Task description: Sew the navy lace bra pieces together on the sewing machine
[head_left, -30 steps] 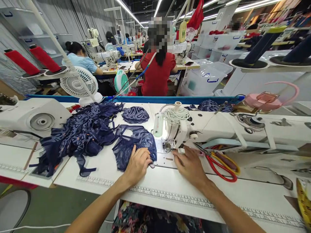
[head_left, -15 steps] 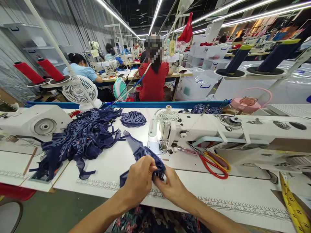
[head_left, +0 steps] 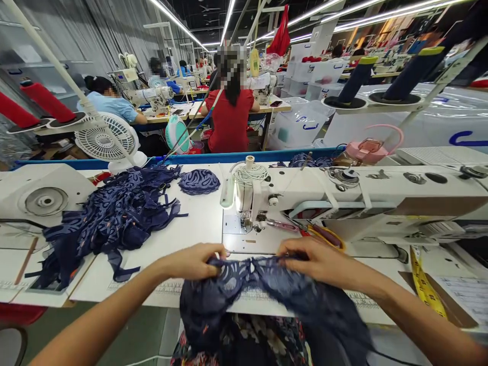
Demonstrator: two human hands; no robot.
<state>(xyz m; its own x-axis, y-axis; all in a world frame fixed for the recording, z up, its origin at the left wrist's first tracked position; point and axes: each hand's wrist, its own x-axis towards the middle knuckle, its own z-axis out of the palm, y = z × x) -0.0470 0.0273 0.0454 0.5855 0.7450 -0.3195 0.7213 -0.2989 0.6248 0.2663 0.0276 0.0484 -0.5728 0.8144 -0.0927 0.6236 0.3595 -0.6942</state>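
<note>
Both grips, left hand and right hand, clench the navy lace piece before the sewing machine, fabric pile leftward.

Single head view, looking forward and down, close over sewing table; workshop rows beyond.

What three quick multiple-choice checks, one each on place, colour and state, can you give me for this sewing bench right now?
1. Where is the heap of lace pieces? A left of the sewing machine; B on top of it; C on the floor.
2. What colour is the lace piece in hand? A red; B navy; C white.
3. How is it held? A left hand only; B lying loose; C stretched between left hand and right hand.

Answers: 1 A, it lies on the table beside the machine; 2 B, dark blue lace; 3 C, both hands grip its top edge.
</note>
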